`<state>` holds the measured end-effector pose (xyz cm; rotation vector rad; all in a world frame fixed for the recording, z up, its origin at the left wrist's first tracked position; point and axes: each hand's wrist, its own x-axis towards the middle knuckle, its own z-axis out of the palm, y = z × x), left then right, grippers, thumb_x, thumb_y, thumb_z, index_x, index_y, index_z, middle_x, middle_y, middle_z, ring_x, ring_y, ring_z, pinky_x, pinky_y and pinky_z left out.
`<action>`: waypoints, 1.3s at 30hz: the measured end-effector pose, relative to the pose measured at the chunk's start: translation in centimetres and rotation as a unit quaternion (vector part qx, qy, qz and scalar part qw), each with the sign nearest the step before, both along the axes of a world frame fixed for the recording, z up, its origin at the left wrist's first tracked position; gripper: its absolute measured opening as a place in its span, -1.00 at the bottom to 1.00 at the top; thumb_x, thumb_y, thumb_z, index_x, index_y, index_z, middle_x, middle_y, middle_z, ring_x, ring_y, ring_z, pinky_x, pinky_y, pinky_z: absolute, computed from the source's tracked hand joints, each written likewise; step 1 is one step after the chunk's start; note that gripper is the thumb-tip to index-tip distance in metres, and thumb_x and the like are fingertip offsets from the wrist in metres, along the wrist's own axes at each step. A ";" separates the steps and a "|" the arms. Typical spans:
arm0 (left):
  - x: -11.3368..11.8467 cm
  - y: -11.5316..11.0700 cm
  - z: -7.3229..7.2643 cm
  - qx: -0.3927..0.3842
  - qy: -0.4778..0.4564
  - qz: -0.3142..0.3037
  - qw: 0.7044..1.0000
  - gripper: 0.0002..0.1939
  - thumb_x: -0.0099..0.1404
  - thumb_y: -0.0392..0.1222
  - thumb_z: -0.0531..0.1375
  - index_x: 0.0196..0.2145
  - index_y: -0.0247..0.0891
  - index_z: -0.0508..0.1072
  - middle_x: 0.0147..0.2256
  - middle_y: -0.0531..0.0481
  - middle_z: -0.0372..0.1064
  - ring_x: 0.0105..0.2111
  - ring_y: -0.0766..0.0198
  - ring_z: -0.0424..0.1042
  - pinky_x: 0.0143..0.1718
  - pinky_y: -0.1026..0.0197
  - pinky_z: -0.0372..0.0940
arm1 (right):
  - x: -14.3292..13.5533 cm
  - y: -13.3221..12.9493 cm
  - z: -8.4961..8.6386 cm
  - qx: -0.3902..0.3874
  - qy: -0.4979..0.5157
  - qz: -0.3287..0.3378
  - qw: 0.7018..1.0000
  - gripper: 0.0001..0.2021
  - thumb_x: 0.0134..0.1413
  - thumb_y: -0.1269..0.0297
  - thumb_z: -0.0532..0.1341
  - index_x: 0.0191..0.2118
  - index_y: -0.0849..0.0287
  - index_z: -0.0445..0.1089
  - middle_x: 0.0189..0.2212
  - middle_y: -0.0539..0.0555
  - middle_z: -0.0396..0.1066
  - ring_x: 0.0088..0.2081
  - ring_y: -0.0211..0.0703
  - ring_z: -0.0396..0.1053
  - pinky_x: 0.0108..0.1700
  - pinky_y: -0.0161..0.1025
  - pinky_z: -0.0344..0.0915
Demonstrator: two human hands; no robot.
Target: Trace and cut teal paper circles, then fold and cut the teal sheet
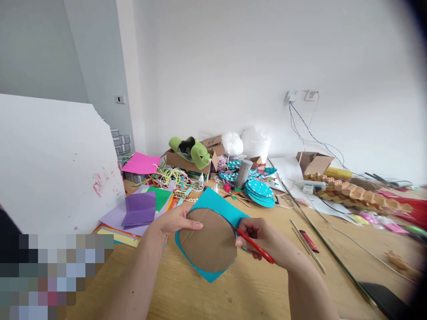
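A round brown cardboard disc (210, 242) lies against a sheet of blue paper (213, 202), whose corners stick out past the disc's edge. My left hand (180, 220) grips both at the left side, thumb on top of the disc and the other fingers hidden behind the paper. My right hand (255, 235) is closed around a slim red pen (256, 246). Its dark tip is at the disc's right rim, by the blue paper.
Left of my hands lie coloured papers (140, 211) beside a white board (56, 164). Behind stand blue dotted discs (260, 191), a grey cylinder (244, 173) and a cardboard box (173, 160). On the right are sticks (308, 249), a red cutter (309, 241) and egg cartons (360, 193).
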<state>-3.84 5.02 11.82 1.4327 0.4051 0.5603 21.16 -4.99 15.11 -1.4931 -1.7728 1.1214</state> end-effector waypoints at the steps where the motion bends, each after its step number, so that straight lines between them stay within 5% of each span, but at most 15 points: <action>1: 0.0 0.0 0.0 0.001 0.002 0.001 1.000 -0.50 0.00 -0.15 0.41 -0.06 -0.22 0.51 -0.23 -0.06 0.56 -0.17 0.12 0.48 -0.12 0.15 0.31 | 0.0 0.0 0.0 0.005 -0.006 0.002 1.000 -0.51 -0.16 -0.09 0.37 -0.56 0.13 0.10 -0.68 -0.15 0.11 -0.67 -0.39 0.13 -0.65 -0.40 -0.01; 39: 0.1 -0.1 -0.6 -0.004 0.056 -0.004 0.998 -0.46 -0.01 -0.12 0.42 -0.04 -0.19 0.50 -0.18 -0.07 0.55 -0.15 0.08 0.48 -0.08 0.09 0.30 | -0.2 0.1 -0.4 0.064 -0.092 -0.001 0.994 -0.51 -0.16 -0.13 0.35 -0.57 0.14 0.15 -0.65 -0.11 0.14 -0.60 -0.36 0.10 -0.61 -0.37 -0.03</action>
